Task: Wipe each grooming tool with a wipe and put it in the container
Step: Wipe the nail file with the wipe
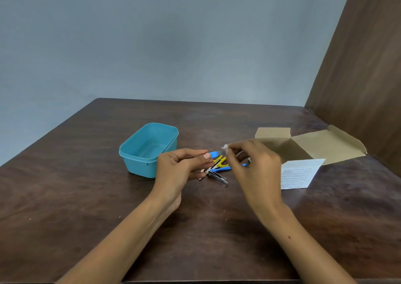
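Observation:
My left hand (184,164) pinches the blue handle of a small grooming tool (214,153) above the table. Against the tool's metal tip, my right hand (251,160) pinches a small white wipe (225,147). Below the hands a pile of grooming tools lies on the table: a yellow-handled one (221,162), a blue-handled one (221,169) and a metal nail clipper (218,177). An open teal container (149,148) stands just left of my left hand, with nothing visible inside.
An opened cardboard box (312,145) lies flat at the right, with a printed white leaflet (299,174) in front of it. A brown panel (364,67) rises along the table's right edge. The wooden table (86,197) meets a grey wall at the back.

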`<state>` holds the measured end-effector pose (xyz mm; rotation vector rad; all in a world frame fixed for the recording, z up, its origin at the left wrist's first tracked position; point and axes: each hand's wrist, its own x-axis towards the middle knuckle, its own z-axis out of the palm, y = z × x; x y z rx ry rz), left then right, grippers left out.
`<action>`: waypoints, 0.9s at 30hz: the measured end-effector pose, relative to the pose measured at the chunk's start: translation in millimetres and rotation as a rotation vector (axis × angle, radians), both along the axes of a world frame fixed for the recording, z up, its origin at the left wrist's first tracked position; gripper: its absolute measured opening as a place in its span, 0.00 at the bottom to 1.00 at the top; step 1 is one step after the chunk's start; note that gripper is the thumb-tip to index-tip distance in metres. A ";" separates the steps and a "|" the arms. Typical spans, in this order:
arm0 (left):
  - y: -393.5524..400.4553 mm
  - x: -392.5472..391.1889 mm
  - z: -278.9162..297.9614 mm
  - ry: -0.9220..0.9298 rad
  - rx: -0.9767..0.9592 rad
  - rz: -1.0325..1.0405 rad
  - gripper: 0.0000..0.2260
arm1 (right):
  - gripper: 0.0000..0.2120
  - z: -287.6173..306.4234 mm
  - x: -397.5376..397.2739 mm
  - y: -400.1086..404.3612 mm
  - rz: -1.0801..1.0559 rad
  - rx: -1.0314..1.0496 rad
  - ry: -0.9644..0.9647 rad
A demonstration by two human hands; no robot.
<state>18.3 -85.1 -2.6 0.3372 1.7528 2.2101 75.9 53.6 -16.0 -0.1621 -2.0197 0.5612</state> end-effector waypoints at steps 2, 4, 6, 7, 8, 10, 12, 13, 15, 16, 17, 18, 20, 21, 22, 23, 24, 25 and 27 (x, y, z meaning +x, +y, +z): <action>-0.2 0.2 0.3 0.000 0.004 0.004 0.05 | 0.04 -2.8 -2.1 -7.0 0.027 0.034 -0.037; -0.7 -0.2 0.5 -0.003 0.011 0.004 0.05 | 0.04 -4.0 -4.0 -7.2 0.014 0.057 -0.054; -0.6 -0.4 0.1 -0.005 0.015 -0.003 0.05 | 0.04 -4.0 -4.6 -1.8 -0.007 0.047 -0.050; -0.3 -0.4 -0.1 -0.006 0.013 -0.006 0.05 | 0.04 -3.9 -4.7 2.2 -0.020 0.025 -0.048; -0.2 -0.6 -0.3 -0.008 0.010 -0.007 0.05 | 0.04 -3.8 -4.9 6.6 -0.036 0.000 -0.052; -0.2 -1.2 -0.8 -0.011 0.005 -0.005 0.06 | 0.04 -3.7 -5.2 13.4 -0.066 -0.045 -0.071; -0.3 -1.8 -0.9 -0.021 0.013 0.002 0.06 | 0.04 -2.3 -4.6 14.9 -0.082 -0.061 -0.045; -0.3 -1.9 -0.9 -0.026 0.019 0.007 0.07 | 0.04 -1.2 -3.6 13.0 -0.079 -0.049 -0.011; 0.2 -1.7 -0.7 -0.026 0.027 0.014 0.07 | 0.05 -0.1 -2.2 5.0 -0.036 0.005 0.032; 0.4 -1.3 -0.8 -0.023 0.028 0.016 0.07 | 0.05 -1.0 -2.2 0.0 -0.009 0.040 0.018; 0.7 -1.0 -0.8 -0.019 0.030 0.015 0.06 | 0.05 -2.5 -2.6 -4.5 0.007 0.075 -0.011; 0.7 -0.7 -0.8 -0.016 0.032 0.013 0.06 | 0.05 -4.2 -3.5 -7.5 0.011 0.101 -0.035; 0.2 -0.7 -0.7 -0.019 0.038 0.008 0.06 | 0.04 -6.2 -5.5 -6.8 0.008 0.104 -0.043; -0.4 -1.0 -0.6 -0.021 0.043 0.007 0.05 | 0.04 -6.5 -6.4 -4.2 0.007 0.088 -0.032; -0.9 -1.3 -0.3 -0.024 0.049 0.007 0.05 | 0.04 -6.5 -6.8 -1.0 0.006 0.067 -0.020; -1.3 -1.4 -0.1 -0.026 0.051 0.009 0.05 | 0.04 -6.3 -6.7 2.7 0.000 0.045 -0.014; -1.1 -1.6 0.3 -0.029 0.053 0.012 0.05 | 0.03 -6.0 -6.4 6.4 -0.008 0.026 -0.012; -1.3 -1.6 0.5 -0.033 0.052 0.016 0.06 | 0.02 -5.8 -6.4 9.6 -0.020 0.013 -0.014; -1.4 -1.3 1.3 -0.040 0.052 0.020 0.05 | 0.03 -5.8 -7.0 15.9 -0.054 -0.003 -0.030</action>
